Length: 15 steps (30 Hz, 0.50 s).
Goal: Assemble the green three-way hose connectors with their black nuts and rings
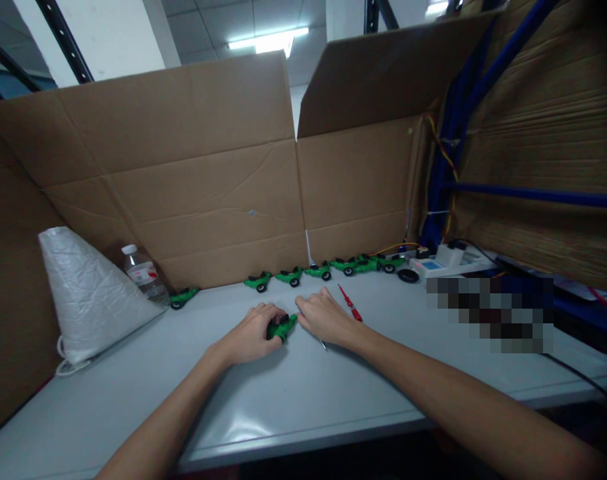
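My left hand point(256, 333) is wrapped around a small green toy vehicle point(283, 329) with black parts, low over the white table. Much of the toy is hidden by the fingers, and its narrow green end points right. Right beside that end is my right hand point(326, 317), its fingers curled closed. A thin metal rod point(324, 345) sticks out from under this hand toward me; the rest of it is covered by the palm. A red screwdriver point(350, 303) lies on the table just beyond my right hand.
Several similar green toys point(289, 276) line the back of the table along a cardboard wall point(223, 193). On the left stand a white bag point(88, 300) and a water bottle point(146, 277). A white power strip point(438, 263) and cables sit at the right, by a blue post.
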Tool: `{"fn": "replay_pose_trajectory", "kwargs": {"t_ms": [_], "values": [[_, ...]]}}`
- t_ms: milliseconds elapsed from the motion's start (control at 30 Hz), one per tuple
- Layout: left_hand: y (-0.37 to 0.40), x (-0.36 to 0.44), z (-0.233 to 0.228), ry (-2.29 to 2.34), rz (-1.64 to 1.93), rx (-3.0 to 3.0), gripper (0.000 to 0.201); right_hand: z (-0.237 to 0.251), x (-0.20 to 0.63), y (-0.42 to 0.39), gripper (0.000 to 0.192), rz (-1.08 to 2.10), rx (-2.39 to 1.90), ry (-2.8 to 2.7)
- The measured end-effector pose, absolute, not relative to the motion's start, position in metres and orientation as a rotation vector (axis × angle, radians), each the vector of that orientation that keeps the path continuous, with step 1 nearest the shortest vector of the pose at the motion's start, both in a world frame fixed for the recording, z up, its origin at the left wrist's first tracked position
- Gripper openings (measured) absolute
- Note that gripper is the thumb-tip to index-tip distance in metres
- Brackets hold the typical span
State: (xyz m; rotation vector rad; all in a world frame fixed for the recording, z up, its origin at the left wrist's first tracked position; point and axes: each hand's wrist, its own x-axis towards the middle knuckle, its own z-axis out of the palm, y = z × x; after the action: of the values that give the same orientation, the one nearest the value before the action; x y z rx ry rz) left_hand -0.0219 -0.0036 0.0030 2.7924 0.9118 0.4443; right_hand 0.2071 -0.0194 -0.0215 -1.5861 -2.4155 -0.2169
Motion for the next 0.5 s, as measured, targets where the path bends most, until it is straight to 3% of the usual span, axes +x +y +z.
{"fn": "replay_pose_trajectory", "kwargs": {"t_ms": [500], "values": [[0.015,-0.032,-0.009,0.987,0.597,2.795,0.043,-0.019,0.205,-0.021,0.027,-0.183,-1.611,-2.358]]}}
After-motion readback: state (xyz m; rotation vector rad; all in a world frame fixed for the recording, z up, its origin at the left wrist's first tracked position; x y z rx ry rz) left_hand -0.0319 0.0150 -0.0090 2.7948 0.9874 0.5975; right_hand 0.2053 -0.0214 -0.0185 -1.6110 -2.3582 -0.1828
